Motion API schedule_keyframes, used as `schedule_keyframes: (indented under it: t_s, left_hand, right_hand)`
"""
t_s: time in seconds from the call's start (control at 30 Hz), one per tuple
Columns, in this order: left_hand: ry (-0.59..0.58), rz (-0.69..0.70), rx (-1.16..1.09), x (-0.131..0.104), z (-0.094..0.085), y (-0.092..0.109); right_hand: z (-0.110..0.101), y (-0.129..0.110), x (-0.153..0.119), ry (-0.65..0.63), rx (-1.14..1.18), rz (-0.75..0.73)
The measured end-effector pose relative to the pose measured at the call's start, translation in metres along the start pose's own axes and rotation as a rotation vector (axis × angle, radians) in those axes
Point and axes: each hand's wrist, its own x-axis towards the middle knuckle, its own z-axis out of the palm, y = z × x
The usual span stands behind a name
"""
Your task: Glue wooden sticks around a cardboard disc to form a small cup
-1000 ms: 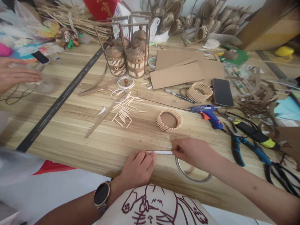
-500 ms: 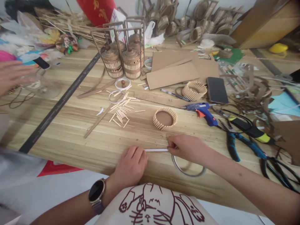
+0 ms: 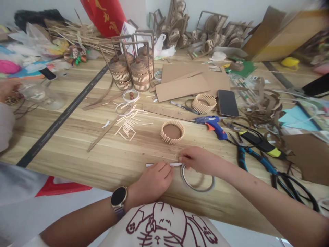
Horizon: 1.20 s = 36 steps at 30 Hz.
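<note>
A narrow strip of white tape [image 3: 176, 164] runs left to right along the front of the table; a thin darker edge shows beside it. My left hand [image 3: 157, 180], with a watch on its wrist, lies over the strip, fingers curled together and pressing it down. Pinched fingers of my right hand [image 3: 192, 159] hold the tape at its right end. The nearly used-up tape roll [image 3: 211, 185] hangs just below that hand, touching it. Beyond my hands stands a round basket of small wooden sticks [image 3: 172, 132] with a brown base.
Loose wooden sticks [image 3: 127, 125] lie left of the basket. A blue glue gun [image 3: 211, 124], a second stick ring [image 3: 204, 104] and pliers [image 3: 258, 157] are to the right. Lidded baskets [image 3: 141, 75] stand behind. At far left, a co-worker's hand [image 3: 9, 90] is beside a clear container [image 3: 42, 96].
My left hand has slid right along the tape strip, closer to my right hand, uncovering its left end. The co-worker's hand has drawn back at the left. The view has shifted slightly.
</note>
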Motion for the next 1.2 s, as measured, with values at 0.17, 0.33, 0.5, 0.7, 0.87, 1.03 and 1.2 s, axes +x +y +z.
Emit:
schedule_keyframes:
  t_s: [0.17, 0.33, 0.5, 0.7, 0.87, 1.03, 1.2]
  left_hand:
    - [-0.011, -0.019, -0.054, 0.003, -0.002, 0.0]
    - [0.032, -0.021, -0.032, 0.002, 0.003, 0.0]
    - [0.105, 0.006, 0.019, 0.003, 0.008, -0.001]
    - [0.12, 0.035, 0.083, 0.006, 0.009, -0.001]
    - [0.092, 0.048, 0.103, 0.006, 0.009, 0.0]
    - [0.047, 0.054, 0.102, 0.007, 0.008, 0.0]
    - [0.072, 0.048, 0.107, 0.006, 0.01, 0.001]
  right_hand:
    - [-0.004, 0.016, -0.007, -0.025, 0.142, -0.006]
    - [-0.009, 0.031, -0.017, 0.041, 0.19, -0.029]
    - [-0.01, 0.043, -0.022, -0.05, 0.317, -0.032]
    - [-0.011, 0.049, -0.025, -0.07, 0.274, 0.002]
    - [-0.012, 0.049, -0.026, -0.044, 0.156, 0.029]
    - [-0.012, 0.049, -0.023, -0.061, 0.093, 0.06]
    - [-0.013, 0.046, -0.02, -0.065, 0.046, 0.084]
